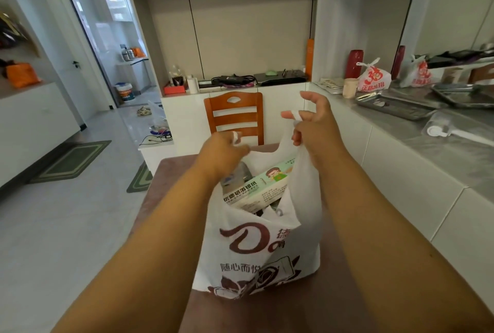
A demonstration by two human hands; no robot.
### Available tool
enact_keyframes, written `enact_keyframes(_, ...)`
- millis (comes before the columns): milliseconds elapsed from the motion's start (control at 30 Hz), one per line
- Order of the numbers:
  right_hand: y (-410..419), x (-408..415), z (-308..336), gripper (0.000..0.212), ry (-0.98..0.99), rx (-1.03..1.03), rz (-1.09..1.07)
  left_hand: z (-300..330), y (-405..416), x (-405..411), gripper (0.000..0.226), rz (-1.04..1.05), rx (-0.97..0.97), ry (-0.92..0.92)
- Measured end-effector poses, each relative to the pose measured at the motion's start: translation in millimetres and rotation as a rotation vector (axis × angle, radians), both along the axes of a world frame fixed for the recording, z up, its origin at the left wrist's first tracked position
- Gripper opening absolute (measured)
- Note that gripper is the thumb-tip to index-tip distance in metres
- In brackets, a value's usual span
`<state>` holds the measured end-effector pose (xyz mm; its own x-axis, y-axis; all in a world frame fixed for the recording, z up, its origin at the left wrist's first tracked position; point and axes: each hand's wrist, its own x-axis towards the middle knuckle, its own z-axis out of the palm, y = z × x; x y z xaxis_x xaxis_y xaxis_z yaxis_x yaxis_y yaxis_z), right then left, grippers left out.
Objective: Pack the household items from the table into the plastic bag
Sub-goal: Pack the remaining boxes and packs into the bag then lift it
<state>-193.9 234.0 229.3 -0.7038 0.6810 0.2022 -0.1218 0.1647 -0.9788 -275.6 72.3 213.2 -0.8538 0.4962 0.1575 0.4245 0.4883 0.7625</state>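
A white plastic bag with brown print stands on the dark brown table. Inside it lie a long foil-paper box and a clear bottle, with other items hidden deeper down. My left hand grips the bag's left handle above the opening. My right hand pinches the right handle, pulled up and taut, with the upper fingers spread.
A wooden chair stands behind the table. A grey counter runs along the right with metal trays, a cup and a red-printed bag. White cabinets lie beyond, with open tiled floor and mats to the left.
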Motion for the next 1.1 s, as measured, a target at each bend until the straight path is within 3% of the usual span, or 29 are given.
enact_keyframes(100, 8.0, 2.0, 6.2, 0.065, 0.024, 0.009, -0.038, 29.8, -0.4, -1.9, 0.025, 0.044, 0.221, -0.102)
enact_keyframes(233, 20.5, 9.9, 7.3, 0.062, 0.082, 0.04, -0.055, 34.5, 0.6, 7.9, 0.016, 0.078, 0.324, -0.155)
enact_keyframes(300, 24.8, 12.2, -1.2, 0.055, 0.039, 0.07, -0.071, 27.2, 2.3, 13.5, 0.008, 0.035, 0.323, -0.177)
enact_keyframes(467, 27.5, 12.7, -24.6, 0.036, -0.13, 0.115, -0.071, 6.1, 3.5, 5.5, 0.022, 0.107, 0.271, -0.272)
enact_keyframes(833, 24.1, 7.7, -19.1, 0.025, -0.222, 0.23, -0.115, 5.0, -0.2, -2.5, 0.024, 0.295, 0.35, -0.289)
enact_keyframes(1100, 21.2, 16.2, -13.9, 0.033, -0.264, 0.234, -0.18, 2.3, -3.0, 0.7, 0.027, 0.291, 0.326, -0.289)
